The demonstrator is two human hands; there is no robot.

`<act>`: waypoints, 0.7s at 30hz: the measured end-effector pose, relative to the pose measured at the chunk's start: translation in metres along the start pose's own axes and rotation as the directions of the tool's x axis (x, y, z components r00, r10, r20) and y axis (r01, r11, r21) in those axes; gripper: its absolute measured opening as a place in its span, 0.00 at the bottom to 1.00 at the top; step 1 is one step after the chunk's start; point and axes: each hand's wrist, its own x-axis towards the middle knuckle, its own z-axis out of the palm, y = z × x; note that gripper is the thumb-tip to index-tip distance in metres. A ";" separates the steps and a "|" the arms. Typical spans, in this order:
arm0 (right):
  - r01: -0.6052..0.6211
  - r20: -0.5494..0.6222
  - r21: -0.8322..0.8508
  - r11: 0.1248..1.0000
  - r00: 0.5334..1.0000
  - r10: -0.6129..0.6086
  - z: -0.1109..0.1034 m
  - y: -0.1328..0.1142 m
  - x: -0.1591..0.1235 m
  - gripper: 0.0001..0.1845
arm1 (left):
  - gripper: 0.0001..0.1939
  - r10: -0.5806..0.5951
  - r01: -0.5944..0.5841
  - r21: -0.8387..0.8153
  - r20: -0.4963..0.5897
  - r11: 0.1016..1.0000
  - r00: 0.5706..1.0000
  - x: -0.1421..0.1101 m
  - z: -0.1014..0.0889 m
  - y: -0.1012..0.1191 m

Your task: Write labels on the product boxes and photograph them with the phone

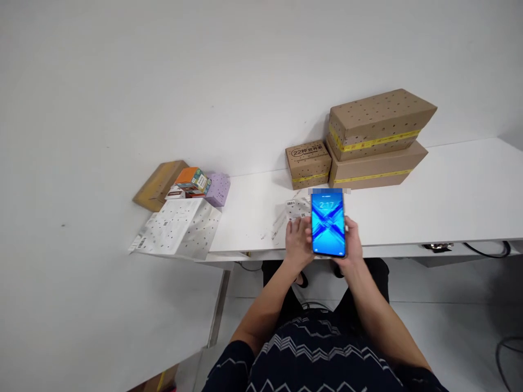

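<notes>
Both bare forearms reach forward and slant inward, the left arm [265, 305] from its side, the right arm [386, 310] from the other. The hands come level, near each other but apart. The left hand [298, 243] shows its back – fingers forward, slightly bent. The right hand [354, 242] is closed in a grip – its palm and some fingers hidden.
</notes>
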 end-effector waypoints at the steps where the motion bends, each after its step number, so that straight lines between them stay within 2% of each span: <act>1: 0.077 -0.077 -0.109 0.991 0.993 -0.086 -0.010 -0.010 -0.004 0.32 | 0.27 0.042 -0.042 0.014 -0.019 0.999 0.999 0.000 -0.003 0.005; 2: 0.155 -0.157 -0.253 0.955 0.967 -0.199 -0.021 -0.021 -0.009 0.32 | 0.28 0.073 -0.072 0.030 -0.037 0.997 0.997 0.000 -0.005 0.009; 3: 0.202 -0.229 -0.429 0.880 0.918 -0.323 -0.034 -0.032 -0.013 0.32 | 0.30 0.087 -0.085 0.046 -0.047 0.995 0.995 -0.001 -0.007 0.014; 4: 0.203 -0.283 -0.628 0.751 0.840 -0.464 -0.048 -0.043 -0.016 0.30 | 0.33 0.078 -0.075 0.059 -0.049 0.995 0.996 -0.002 -0.009 0.018; 5: 0.132 -0.292 -0.816 0.563 0.746 -0.598 -0.062 -0.052 -0.020 0.30 | 0.37 0.057 -0.055 0.064 -0.037 0.996 0.998 -0.002 -0.010 0.022; 6: -0.009 -0.259 -0.939 0.344 0.675 -0.691 -0.076 -0.059 -0.022 0.30 | 0.39 0.034 -0.033 0.065 -0.020 0.997 0.999 -0.002 -0.011 0.026; 7: -0.159 -0.214 -0.977 0.145 0.636 -0.742 -0.090 -0.065 -0.023 0.30 | 0.40 0.010 -0.010 0.066 -0.003 0.998 1.000 -0.003 -0.011 0.029; 8: -0.296 -0.175 -0.955 -0.011 0.595 -0.784 -0.103 -0.069 -0.024 0.30 | 0.40 -0.012 0.011 0.065 0.012 0.998 1.000 -0.003 -0.011 0.031; 10: -0.482 -0.115 -0.852 -0.206 0.555 -0.824 -0.124 -0.073 -0.022 0.29 | 0.39 -0.053 0.051 0.055 0.036 0.997 0.998 -0.003 -0.010 0.034; 12: -0.556 -0.055 -0.768 -0.318 0.552 -0.832 -0.140 -0.072 -0.018 0.28 | 0.40 -0.091 0.089 0.039 0.057 0.995 0.994 -0.003 -0.011 0.035; 15: -0.559 0.020 -0.711 -0.426 0.590 -0.807 -0.156 -0.069 -0.010 0.26 | 0.42 -0.129 0.128 0.018 0.087 0.992 0.988 -0.004 -0.014 0.029; 17: -0.556 0.012 -0.708 -0.435 0.606 -0.795 -0.165 -0.070 -0.005 0.25 | 0.41 -0.154 0.153 0.021 0.082 0.988 0.985 -0.004 -0.017 0.021; 21: -0.550 -0.045 -0.738 -0.390 0.618 -0.785 -0.172 -0.073 0.001 0.25 | 0.39 -0.229 0.226 0.064 0.030 0.972 0.973 0.000 -0.023 -0.005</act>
